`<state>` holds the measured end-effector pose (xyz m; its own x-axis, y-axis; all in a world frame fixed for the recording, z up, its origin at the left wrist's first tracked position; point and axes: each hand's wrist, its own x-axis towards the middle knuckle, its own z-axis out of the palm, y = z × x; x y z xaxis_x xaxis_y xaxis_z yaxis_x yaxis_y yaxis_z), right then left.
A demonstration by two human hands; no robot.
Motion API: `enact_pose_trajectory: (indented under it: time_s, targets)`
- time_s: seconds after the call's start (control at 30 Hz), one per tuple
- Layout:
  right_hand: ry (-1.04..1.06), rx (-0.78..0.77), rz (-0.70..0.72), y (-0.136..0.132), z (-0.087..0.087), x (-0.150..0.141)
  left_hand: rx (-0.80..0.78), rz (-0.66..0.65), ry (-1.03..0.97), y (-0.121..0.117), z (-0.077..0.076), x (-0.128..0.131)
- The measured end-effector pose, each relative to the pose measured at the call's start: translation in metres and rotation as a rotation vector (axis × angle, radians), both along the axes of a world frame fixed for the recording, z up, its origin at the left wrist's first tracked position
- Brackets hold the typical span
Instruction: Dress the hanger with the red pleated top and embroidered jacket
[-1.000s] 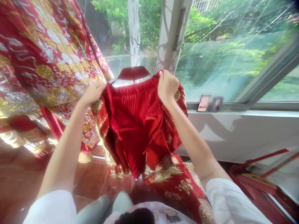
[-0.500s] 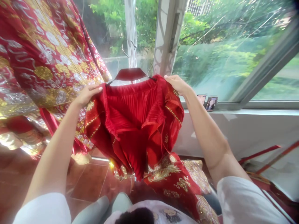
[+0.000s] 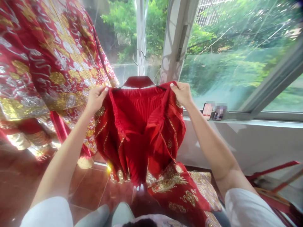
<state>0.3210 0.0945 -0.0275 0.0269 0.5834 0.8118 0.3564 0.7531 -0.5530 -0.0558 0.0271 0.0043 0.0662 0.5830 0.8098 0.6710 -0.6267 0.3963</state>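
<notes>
A red skirt with a gathered waistband, pleated inside and gold embroidery and beading outside, is stretched out in front of me. My left hand is closed on the left end of its waistband, thumb on top. At the right end, my right hand pinches the band in the same way. Between them the waist opening gapes towards me, and the lower cloth sags in folds. An embroidered panel with a pale patterned border trails down to the right near my lap. Just behind the waistband shows a dark red curved piece.
A long red robe with gold and silver embroidery hangs at the left. A metal hook stands before the window. Two phone-like objects, one a pink-screened phone, lean on the sill. Red bars are at lower right, above tiled floor.
The view has shifted, so everything sits slightly lower and further right. Both hands keep hold of the skirt's waistband; their thumbs now show more on top, and the side folds have drawn in slightly.
</notes>
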Motion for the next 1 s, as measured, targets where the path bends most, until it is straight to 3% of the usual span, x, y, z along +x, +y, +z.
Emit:
enact_pose_trajectory:
  time_s: [0.13, 0.27, 0.33, 0.4, 0.47, 0.53, 0.63, 0.73, 0.8, 0.87, 0.93, 1.0]
  targets:
    - [-0.088, -0.093, 0.061, 0.002, 0.004, -0.001, -0.170, -0.051, -0.025, 0.012, 0.005, -0.008]
    - [-0.412, -0.062, -0.110, 0.001, 0.010, -0.003, -0.324, -0.104, 0.161, 0.018, 0.011, -0.012]
    - [-0.443, 0.013, -0.178, -0.004, 0.007, -0.004, -0.179, 0.014, 0.229, 0.009, 0.009, -0.009]
    - [-0.362, 0.123, -0.258, -0.017, -0.005, -0.006, 0.133, 0.248, 0.235, -0.012, -0.002, -0.002]
    - [-0.231, 0.234, -0.419, -0.039, -0.025, -0.009, 0.426, 0.471, 0.185, -0.042, -0.025, 0.008]
    - [-0.133, 0.281, -0.601, -0.066, -0.053, -0.013, 0.507, 0.600, 0.142, -0.074, -0.057, 0.022]
    - [-0.101, 0.195, -0.720, -0.109, -0.103, -0.024, 0.378, 0.612, 0.204, -0.113, -0.117, 0.045]
    - [-0.040, 0.118, -0.635, -0.139, -0.151, -0.046, 0.385, 0.536, 0.147, -0.129, -0.174, 0.072]
    - [-0.060, 0.011, -0.510, -0.146, -0.175, -0.067, 0.230, 0.428, 0.077, -0.124, -0.208, 0.092]
    - [-0.166, -0.235, -0.424, -0.142, -0.191, -0.091, -0.102, 0.282, 0.020, -0.109, -0.237, 0.111]
    - [-0.326, -0.539, -0.401, -0.128, -0.198, -0.112, -0.424, 0.175, -0.082, -0.087, -0.261, 0.124]
    - [-0.481, -0.742, -0.386, -0.111, -0.199, -0.129, -0.545, 0.131, -0.133, -0.065, -0.278, 0.131]
